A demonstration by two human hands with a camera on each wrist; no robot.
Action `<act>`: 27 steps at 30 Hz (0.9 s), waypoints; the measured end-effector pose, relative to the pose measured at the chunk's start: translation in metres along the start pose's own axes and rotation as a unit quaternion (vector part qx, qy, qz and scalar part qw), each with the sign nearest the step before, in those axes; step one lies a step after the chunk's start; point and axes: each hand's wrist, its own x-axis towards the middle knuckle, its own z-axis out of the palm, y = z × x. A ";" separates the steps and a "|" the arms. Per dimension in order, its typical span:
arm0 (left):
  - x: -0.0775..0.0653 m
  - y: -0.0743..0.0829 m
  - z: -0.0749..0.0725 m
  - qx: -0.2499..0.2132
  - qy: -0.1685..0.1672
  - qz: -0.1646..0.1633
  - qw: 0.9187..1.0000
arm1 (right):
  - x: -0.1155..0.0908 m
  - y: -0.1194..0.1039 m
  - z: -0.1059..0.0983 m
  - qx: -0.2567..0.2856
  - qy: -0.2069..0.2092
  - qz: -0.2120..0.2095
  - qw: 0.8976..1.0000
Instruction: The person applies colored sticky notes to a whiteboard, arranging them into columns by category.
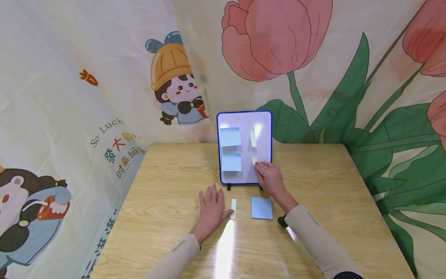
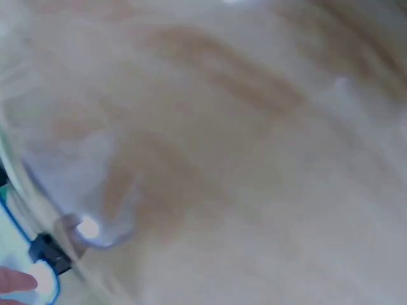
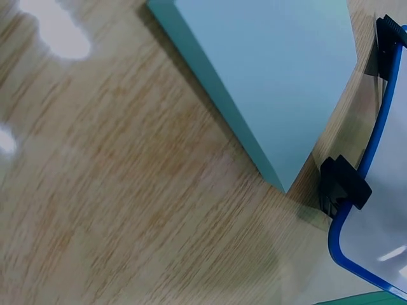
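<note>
My right hand point(image 1: 271, 179) is at the lower right of a small whiteboard point(image 1: 246, 147), its fingertips gripping a narrow pale sticky note point(image 1: 254, 159) against the surface. The fingers cover that note's lower part. Flat on the table, my left hand point(image 1: 211, 209) has its fingers spread and its thumb on a narrow pale green sticky note pad point(image 1: 234, 205). A blue square sticky note pad point(image 1: 261, 209) lies between the hands; the right wrist view shows this thick pad point(image 3: 267, 76) close up. Fingertips point(image 2: 16, 279) overlap the board's corner in the left wrist view.
Two blue square notes point(image 1: 230, 137) are stuck one above the other on the board's left side. Another narrow note point(image 1: 253, 138) sits at its upper right. Black feet point(image 3: 343, 184) support the blue-edged board on the wooden table point(image 1: 167, 178), before a printed curtain point(image 1: 216, 93).
</note>
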 end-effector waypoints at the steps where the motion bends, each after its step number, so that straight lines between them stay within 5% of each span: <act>1: 0.001 0.001 -0.003 -0.002 0.011 0.007 1.000 | 0.000 0.000 0.000 0.001 0.001 0.000 1.000; 5: 0.009 0.008 -0.020 -0.003 0.077 0.077 0.994 | 0.000 0.001 0.000 0.005 0.005 -0.002 1.000; 9: 0.026 0.019 -0.043 0.016 0.150 0.192 0.970 | 0.000 0.003 0.001 0.002 0.014 -0.010 1.000; 12: 0.045 0.026 -0.057 0.036 0.174 0.247 0.953 | 0.000 0.004 0.001 0.001 0.023 -0.019 1.000; 14: 0.059 0.029 -0.063 0.050 0.169 0.254 0.951 | 0.001 0.004 0.001 0.004 0.028 -0.024 0.999; 20: 0.098 0.035 -0.069 0.081 0.094 0.239 0.963 | 0.001 0.003 0.004 -0.003 0.022 -0.032 0.999; 27: 0.122 0.040 -0.067 0.054 0.032 0.245 0.967 | 0.000 0.003 0.004 -0.010 -0.011 -0.013 1.000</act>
